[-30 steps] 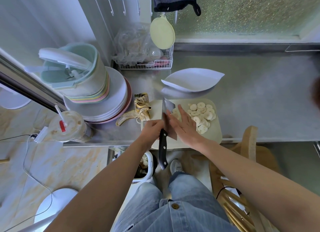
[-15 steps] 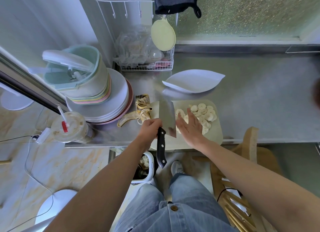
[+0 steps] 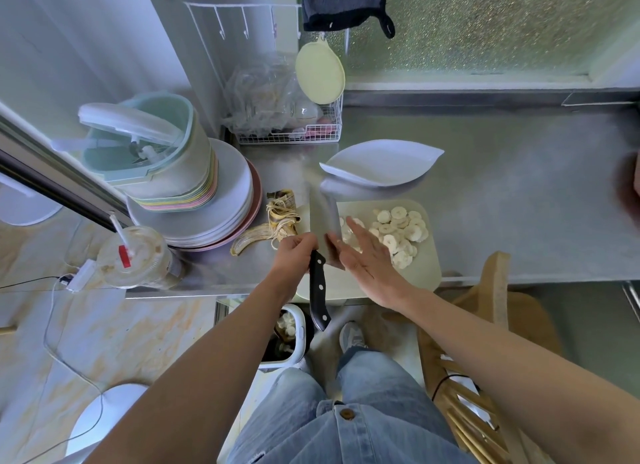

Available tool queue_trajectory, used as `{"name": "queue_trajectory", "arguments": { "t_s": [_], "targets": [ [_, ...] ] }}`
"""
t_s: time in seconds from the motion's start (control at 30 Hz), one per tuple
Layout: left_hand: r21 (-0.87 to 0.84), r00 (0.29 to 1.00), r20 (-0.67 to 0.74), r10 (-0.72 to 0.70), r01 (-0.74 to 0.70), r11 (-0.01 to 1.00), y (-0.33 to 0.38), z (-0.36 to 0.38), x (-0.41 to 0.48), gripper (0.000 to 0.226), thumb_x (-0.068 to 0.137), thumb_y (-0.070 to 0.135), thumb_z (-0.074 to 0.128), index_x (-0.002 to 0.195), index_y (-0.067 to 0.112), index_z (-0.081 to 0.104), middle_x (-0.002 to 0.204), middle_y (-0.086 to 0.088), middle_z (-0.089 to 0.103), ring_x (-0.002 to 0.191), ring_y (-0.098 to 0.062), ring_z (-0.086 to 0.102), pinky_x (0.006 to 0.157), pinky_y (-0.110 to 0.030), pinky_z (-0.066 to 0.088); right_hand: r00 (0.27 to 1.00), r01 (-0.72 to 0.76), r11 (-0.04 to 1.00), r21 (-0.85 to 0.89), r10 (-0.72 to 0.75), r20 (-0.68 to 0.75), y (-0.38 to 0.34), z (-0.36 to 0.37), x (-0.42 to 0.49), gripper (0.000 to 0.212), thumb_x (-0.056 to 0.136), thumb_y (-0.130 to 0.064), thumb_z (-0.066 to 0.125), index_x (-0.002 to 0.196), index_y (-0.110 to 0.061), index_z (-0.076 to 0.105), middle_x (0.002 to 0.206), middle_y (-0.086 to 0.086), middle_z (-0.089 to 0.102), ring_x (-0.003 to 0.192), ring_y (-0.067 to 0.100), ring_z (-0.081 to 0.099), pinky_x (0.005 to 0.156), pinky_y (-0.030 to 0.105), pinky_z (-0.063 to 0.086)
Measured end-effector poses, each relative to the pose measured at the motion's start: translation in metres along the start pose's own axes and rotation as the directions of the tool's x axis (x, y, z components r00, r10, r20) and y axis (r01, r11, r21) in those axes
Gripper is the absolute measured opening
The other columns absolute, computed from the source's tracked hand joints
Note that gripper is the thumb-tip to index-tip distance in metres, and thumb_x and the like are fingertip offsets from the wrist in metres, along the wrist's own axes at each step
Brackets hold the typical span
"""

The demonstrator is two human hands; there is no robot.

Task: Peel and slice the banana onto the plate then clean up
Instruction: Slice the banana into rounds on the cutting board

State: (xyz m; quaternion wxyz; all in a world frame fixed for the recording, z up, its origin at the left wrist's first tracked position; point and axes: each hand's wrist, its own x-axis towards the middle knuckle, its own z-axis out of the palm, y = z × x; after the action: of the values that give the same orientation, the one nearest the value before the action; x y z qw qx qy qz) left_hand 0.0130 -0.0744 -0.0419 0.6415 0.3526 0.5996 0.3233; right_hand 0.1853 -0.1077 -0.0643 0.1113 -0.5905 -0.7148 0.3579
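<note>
My left hand (image 3: 296, 252) grips a cleaver (image 3: 323, 226) by its black handle, with the broad blade raised and pointing away from me over the pale cutting board (image 3: 420, 273). My right hand (image 3: 367, 255) is flat with straight fingers beside the blade, its thumb touching the steel. Several banana slices (image 3: 398, 229) lie heaped on the board just right of my fingers. The empty white leaf-shaped plate (image 3: 381, 163) sits behind the board. The banana peel (image 3: 273, 226) lies on the counter left of the board.
A stack of plates with a mint bin (image 3: 166, 162) on top stands at the left. A lidded drink cup (image 3: 136, 257) sits near the counter's front edge. A wire basket (image 3: 294, 131) is at the back. A small waste bin (image 3: 289, 335) is on the floor; a wooden chair (image 3: 485, 325) stands at the right.
The cleaver has lifted off the board and its blade now stands broader to view. My right hand slid back along the blade toward the handle, away from the slices.
</note>
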Motion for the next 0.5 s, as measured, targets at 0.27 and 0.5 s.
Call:
{"name": "queue_trajectory", "arguments": {
  "t_s": [0.27, 0.5],
  "targets": [
    [-0.038, 0.996, -0.087, -0.013, 0.010, 0.999, -0.001, 0.002, 0.005, 0.029, 0.083, 0.005, 0.044, 0.056, 0.014, 0.041, 0.059, -0.006, 0.039, 0.055, -0.019, 0.037, 0.058, -0.030, 0.034, 0.998, 0.056, 0.998, -0.025, -0.056, 0.021, -0.007, -0.002, -0.010, 0.050, 0.093, -0.060, 0.008, 0.142, -0.057, 0.013, 0.158, -0.016, -0.011, 0.144, 0.006, -0.013, 0.113, 0.033, -0.007],
    [-0.038, 0.997, -0.073, -0.020, 0.018, 0.999, 0.002, 0.003, 0.004, 0.027, 0.083, 0.005, 0.044, 0.057, 0.013, 0.043, 0.058, -0.006, 0.043, 0.056, -0.020, 0.040, 0.062, -0.033, 0.036, 0.999, -0.038, 0.999, 0.033, 0.038, -0.006, -0.007, -0.008, -0.009, 0.054, 0.085, -0.072, 0.002, 0.138, -0.065, 0.009, 0.157, -0.017, -0.015, 0.145, 0.014, -0.015, 0.113, 0.042, -0.007]
  ]
}}
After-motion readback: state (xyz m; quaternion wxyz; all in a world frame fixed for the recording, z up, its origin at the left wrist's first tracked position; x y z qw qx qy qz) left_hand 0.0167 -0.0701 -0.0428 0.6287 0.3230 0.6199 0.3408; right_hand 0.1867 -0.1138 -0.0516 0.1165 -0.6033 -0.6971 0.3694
